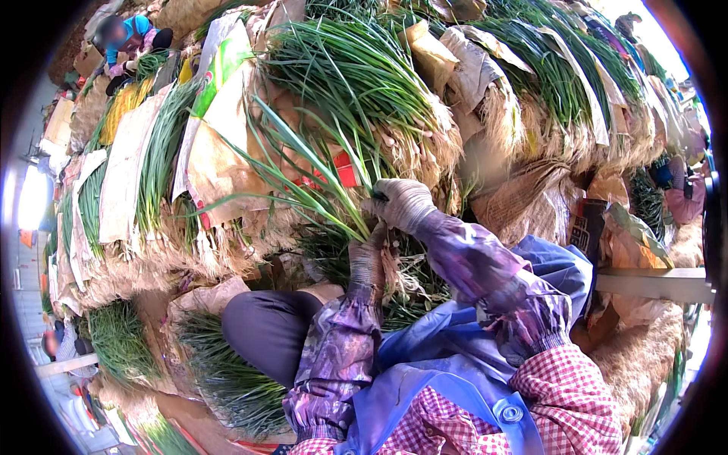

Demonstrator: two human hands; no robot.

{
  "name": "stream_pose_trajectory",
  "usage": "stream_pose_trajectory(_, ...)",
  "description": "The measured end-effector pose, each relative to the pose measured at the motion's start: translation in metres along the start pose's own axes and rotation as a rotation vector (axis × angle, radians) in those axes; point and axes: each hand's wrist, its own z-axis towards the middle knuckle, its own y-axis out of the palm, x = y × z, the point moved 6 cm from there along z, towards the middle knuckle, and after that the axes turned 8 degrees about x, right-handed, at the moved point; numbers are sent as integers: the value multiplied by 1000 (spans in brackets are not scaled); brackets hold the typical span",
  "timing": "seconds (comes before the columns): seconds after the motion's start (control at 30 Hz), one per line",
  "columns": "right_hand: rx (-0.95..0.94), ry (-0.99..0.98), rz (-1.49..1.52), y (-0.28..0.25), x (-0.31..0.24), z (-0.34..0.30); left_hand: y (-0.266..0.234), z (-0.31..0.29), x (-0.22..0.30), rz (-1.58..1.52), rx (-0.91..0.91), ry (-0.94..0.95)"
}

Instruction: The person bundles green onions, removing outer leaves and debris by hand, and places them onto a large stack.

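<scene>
My left hand [367, 256], in a wrapped whitish glove, is closed round a few loose green onions [334, 186]. Their long leaves fan up and to the left, and pale roots hang below the fist. Just above and to the right, my right hand [404, 205] is closed too, its fingers pinched against the stalks, partly hidden behind its back. Beyond both hands lies a large heap of green onions [349, 83], its white bulbs and roots turned toward me on the right.
Brown paper sheets [220, 167] separate more onion bundles [163, 152] at left and bundles [561, 83] at far right. Loose greens [243, 371] lie beside my bent knee [269, 330]. A pale bar [656, 284] crosses at right. Another person [129, 42] sits at far left.
</scene>
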Motion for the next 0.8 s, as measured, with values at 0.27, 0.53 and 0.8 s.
stream_pose_trajectory(0.27, 391, 224, 447, -8, 78, 16, -25, -16, -6, 31, 89, -161)
stream_pose_trajectory(0.53, -111, 613, 997, 55, 34, -37, -53, -19, -13, 9, 186, -112)
stream_pose_trajectory(0.8, -370, 199, 566, 56, 18, -40, -63, -27, -15, 135, 230, 2)
